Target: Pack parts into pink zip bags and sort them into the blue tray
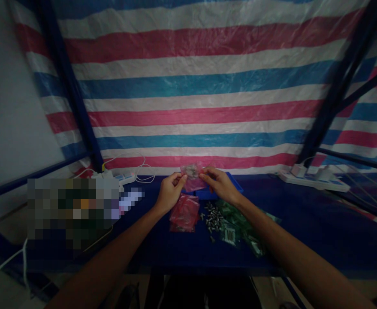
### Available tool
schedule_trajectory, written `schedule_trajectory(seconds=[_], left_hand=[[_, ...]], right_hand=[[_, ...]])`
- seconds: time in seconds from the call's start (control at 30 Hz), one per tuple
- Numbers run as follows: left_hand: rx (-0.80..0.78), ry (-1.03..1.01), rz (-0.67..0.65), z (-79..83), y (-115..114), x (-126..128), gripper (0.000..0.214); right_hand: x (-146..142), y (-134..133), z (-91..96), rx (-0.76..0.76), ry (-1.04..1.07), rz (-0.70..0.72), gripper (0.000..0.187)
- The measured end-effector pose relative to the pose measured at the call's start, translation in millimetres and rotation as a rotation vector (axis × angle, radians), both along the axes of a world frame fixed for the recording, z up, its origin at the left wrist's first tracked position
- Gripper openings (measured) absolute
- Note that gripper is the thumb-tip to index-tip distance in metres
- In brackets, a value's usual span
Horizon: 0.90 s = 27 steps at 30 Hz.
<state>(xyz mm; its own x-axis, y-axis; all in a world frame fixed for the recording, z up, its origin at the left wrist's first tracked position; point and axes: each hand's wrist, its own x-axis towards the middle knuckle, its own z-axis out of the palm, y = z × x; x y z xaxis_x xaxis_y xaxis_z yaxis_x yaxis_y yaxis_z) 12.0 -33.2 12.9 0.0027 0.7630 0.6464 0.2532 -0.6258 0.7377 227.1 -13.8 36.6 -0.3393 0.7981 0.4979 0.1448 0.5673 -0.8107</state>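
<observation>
You have a small pink bag [193, 176] raised just beyond the screw pile [212, 216], clear of the dark blue table [304, 214]. Your left hand [170, 191] pinches its left edge and your right hand [218, 184] its right edge. On both hands the fingers are closed onto the plastic between thumb and forefinger, with the other fingers curled. Something pale seems to sit inside the bag near its top, but the dim light hides what it is.

The step in hand looks like working the bag's mouth with both hands. Any further handling calls for an even grip on both edges and an upright mouth, so nothing drops.

Just left of the screw pile lies a stack of red bags [185, 212], and just right of it is a heap of green bags [239, 227]. A blue tray [235, 185] sits beyond the pile, partly behind your right hand.
</observation>
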Motion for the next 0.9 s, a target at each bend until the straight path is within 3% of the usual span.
schedule_trajectory(seconds=[0.2,0.33,0.43,0.6,0.9], left_hand=[[-0.035,-0.038,-0.012,-4.9,8,-3,0.04],[0.119,0.051,0.074,0.8,4,-5,0.05],[0.189,0.093,0.064,6.8,-1,-5,0.056],[0.251,0.157,0.08,8.6,-5,-4,0.043],[0.181,0.128,0.064,1.5,-4,-3,0.024]], right_hand=[[-3,-4,1.8,-0.084,0.134,0.069,0.043],[-3,-6,5.0,-0.057,0.092,0.02,0.029],[-2,-6,7.0,-0.089,0.063,-0.041,0.027],[-3,-7,8.5,-0.185,0.142,-0.037,0.018],[-6,-8,9.4,-0.163,0.131,-0.022,0.017]])
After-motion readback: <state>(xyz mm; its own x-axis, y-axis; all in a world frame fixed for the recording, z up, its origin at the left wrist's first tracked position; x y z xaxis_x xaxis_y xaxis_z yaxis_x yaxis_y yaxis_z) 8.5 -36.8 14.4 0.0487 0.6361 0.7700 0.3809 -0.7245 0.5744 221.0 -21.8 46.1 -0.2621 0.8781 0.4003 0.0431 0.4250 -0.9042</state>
